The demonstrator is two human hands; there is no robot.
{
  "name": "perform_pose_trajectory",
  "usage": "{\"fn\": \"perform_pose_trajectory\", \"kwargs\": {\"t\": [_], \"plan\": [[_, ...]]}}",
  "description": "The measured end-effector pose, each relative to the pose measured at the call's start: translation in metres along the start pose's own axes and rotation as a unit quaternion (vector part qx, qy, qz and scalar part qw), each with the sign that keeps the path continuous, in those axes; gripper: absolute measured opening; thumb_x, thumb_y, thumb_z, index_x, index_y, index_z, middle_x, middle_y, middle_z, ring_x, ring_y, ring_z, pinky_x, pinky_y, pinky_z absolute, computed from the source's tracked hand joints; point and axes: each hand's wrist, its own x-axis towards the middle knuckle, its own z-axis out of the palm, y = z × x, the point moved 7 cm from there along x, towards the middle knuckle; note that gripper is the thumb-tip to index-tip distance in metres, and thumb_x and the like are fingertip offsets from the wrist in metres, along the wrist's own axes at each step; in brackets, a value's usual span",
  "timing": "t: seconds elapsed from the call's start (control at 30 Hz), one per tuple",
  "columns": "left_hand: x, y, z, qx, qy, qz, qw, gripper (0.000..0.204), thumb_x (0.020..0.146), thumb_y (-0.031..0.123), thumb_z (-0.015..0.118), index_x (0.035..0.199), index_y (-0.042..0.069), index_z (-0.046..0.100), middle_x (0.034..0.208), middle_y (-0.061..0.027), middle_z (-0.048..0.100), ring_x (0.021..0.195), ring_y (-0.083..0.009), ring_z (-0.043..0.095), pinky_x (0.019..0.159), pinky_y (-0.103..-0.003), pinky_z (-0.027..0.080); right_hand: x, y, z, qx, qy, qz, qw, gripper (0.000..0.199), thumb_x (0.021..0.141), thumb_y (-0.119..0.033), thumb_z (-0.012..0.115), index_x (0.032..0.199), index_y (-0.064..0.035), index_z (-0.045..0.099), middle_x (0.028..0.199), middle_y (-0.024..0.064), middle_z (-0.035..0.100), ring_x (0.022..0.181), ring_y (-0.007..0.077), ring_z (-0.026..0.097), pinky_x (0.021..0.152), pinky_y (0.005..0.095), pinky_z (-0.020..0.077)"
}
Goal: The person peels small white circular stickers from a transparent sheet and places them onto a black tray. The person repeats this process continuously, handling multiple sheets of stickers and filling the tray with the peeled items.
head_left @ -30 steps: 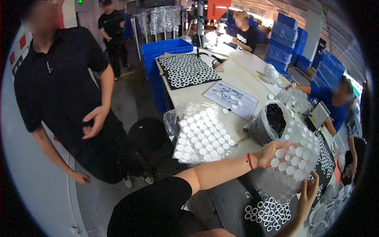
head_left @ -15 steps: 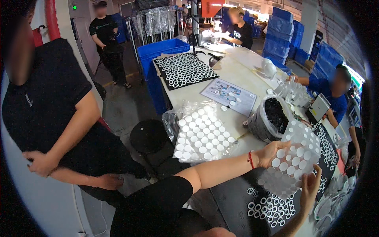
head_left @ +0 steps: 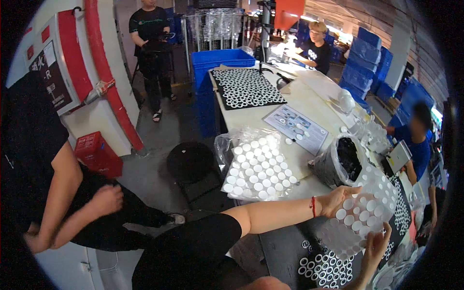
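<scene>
A translucent sheet dotted with round white stickers (head_left: 356, 226) hangs between my hands above the black mat. My left hand (head_left: 337, 201), a red cord at its wrist, pinches the sheet's upper left edge. At the lower right edge, the fingers of my right hand (head_left: 377, 245) close on the same sheet. Below it, white rings with dark centres (head_left: 326, 271) lie in rows on the black mat (head_left: 280, 246). A stack of similar sticker sheets (head_left: 261, 166) in clear plastic rests on the table to the left.
Beyond the sheet stands a lined bucket (head_left: 328, 165) of black parts. A printed sheet (head_left: 297, 129) and a ring-covered black mat (head_left: 246, 87) lie farther back. A black stool (head_left: 191, 162) stands left of the table. One person (head_left: 36, 154) stands close at left; others are around the table.
My view has swung left, shifting the scene rightward. The person at left has moved an arm. Both my hands still hold the sticker sheet, at nearly the same place.
</scene>
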Motion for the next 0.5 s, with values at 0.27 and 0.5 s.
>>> {"fn": "perform_pose_trajectory", "kwargs": {"t": [0.27, 0.5], "plan": [[-0.003, 0.003, 0.0, 0.013, 0.008, 0.013, 1.0, 0.053, 0.094, 0.043, 0.048, 0.134, 0.008, 0.046, 0.129, -0.0108, 0.055, 0.112, -0.0257, 0.057, 0.098, -0.041, 0.044, 0.003, -0.004, 0.007, -0.013, -0.019, -0.01, 1.0, 0.043, 0.094, -0.001, 0.047, 0.135, -0.0048, 0.033, 0.092, 0.0063, 0.052, 0.083, 0.0113, 0.049, 0.073, 0.0211, 0.0382], [0.003, -0.003, -0.009, -0.003, -0.006, -0.015, 1.0, 0.056, 0.094, 0.044, 0.047, 0.136, 0.008, 0.043, 0.135, -0.0115, 0.05, 0.119, -0.0272, 0.052, 0.101, -0.043, 0.041, 0.002, -0.002, 0.004, -0.023, -0.015, -0.034, 0.999, 0.044, 0.094, -0.001, 0.048, 0.135, -0.0054, 0.034, 0.083, 0.0012, 0.048, 0.076, 0.0086, 0.046, 0.07, 0.0197, 0.0377]]}}
